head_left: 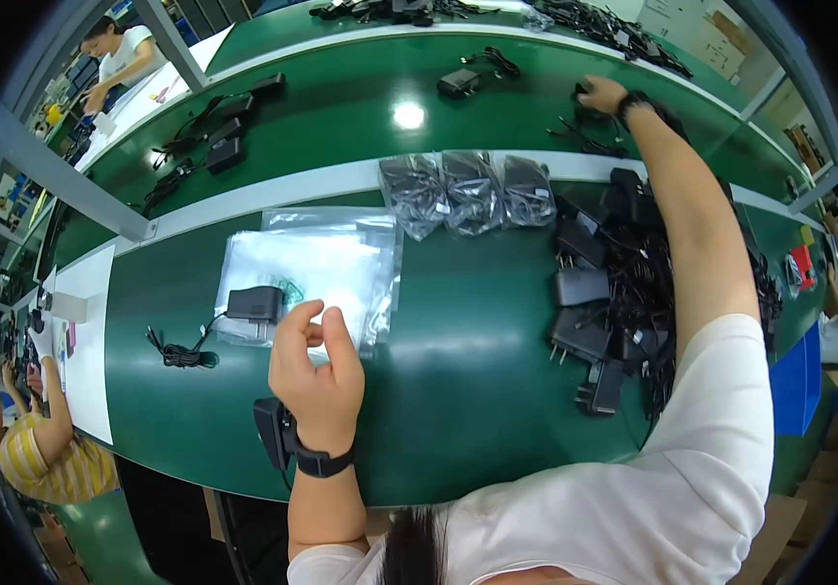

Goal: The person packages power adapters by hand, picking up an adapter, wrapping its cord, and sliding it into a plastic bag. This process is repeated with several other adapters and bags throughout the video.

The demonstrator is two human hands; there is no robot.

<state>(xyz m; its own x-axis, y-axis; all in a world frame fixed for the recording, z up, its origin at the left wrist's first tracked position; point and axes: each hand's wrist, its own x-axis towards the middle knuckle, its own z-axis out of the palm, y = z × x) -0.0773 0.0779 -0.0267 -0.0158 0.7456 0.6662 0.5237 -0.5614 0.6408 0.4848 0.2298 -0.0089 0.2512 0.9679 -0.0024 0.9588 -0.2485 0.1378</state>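
My left hand [317, 375] is raised over the green bench, its fingers loosely curled and parted with nothing between them. Just beyond it, a black power adapter [254, 304] with a bundled cord [183, 357] lies partly on a stack of clear plastic bags [317, 258]. My right arm stretches to the far green surface, where my right hand [601, 95] has its fingers bent around a black power adapter [590, 112], mostly hidden by the hand. Its cord [585, 136] trails on that surface. Both wrists wear black bands.
Three bagged adapters [468, 190] line the white ledge [341, 178]. A heap of adapters and cords [614, 283] lies under my right arm. More adapters [225, 154] rest on the far surface, with another [459, 84] near its middle. Co-workers sit at the left; a blue bin [797, 385] stands right.
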